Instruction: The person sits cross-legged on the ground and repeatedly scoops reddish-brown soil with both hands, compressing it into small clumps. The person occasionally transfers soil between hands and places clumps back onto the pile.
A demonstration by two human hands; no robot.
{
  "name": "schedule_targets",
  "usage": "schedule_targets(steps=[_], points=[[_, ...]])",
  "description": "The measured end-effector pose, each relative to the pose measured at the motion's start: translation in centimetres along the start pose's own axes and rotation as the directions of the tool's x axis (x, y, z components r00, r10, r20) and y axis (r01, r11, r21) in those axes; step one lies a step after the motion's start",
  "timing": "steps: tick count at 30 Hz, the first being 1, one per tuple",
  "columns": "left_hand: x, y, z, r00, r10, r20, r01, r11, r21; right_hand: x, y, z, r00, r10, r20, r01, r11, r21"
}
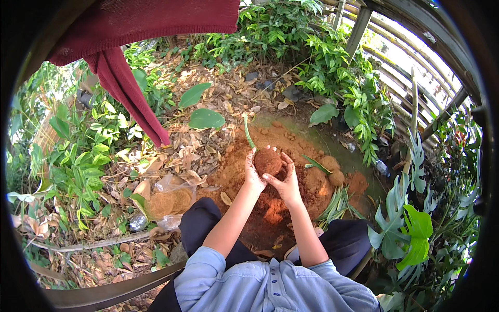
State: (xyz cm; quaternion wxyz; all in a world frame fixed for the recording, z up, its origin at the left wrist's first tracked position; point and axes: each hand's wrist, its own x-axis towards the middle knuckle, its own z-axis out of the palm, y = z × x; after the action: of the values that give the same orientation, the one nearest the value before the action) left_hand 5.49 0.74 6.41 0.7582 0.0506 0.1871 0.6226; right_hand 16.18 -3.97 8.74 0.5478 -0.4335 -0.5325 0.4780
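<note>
Between both palms I hold a round ball of reddish-brown soil [268, 161], my left hand [253, 170] cupped around its left side and my right hand [286, 175] around its right. Dark soil sticks to my fingers. A long green leaf blade [248, 132] rises from the ball's upper left; whether it is rooted in the ball is hidden. Under my hands spreads a mound of loose orange-brown soil [230, 171]. Two tan balls [336, 178] lie at its right edge, near a cut green leaf piece [316, 163] and a bunch of narrow green leaves [336, 206].
Left of my knee lies a clear plastic bag [171, 182] with tan fibre [165, 202]. A maroon knitted garment [128, 97] hangs at upper left. Dry leaves and shrubs surround the soil. A plastic bottle [382, 168] lies near the slatted fence [409, 58] on the right.
</note>
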Motion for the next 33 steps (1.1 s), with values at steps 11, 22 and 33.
schedule_targets(steps=[11,22,33], points=[[0.0,-0.1,-0.5,0.996,-0.092,0.002,0.092,0.993,-0.072,1.6,-0.4,0.6,0.988,-0.143,0.066,0.154,0.961,-0.229],[-0.1,0.2,-0.7,0.992,-0.097,-0.078,0.094,0.995,-0.036,1.4,-0.1,1.5,0.994,-0.051,0.092,0.057,0.996,-0.067],[1.5,-0.7,-2.6,0.988,-0.064,0.142,0.086,0.984,-0.157,2.0,-0.1,3.5,0.883,-0.454,0.119,0.365,0.506,-0.782]])
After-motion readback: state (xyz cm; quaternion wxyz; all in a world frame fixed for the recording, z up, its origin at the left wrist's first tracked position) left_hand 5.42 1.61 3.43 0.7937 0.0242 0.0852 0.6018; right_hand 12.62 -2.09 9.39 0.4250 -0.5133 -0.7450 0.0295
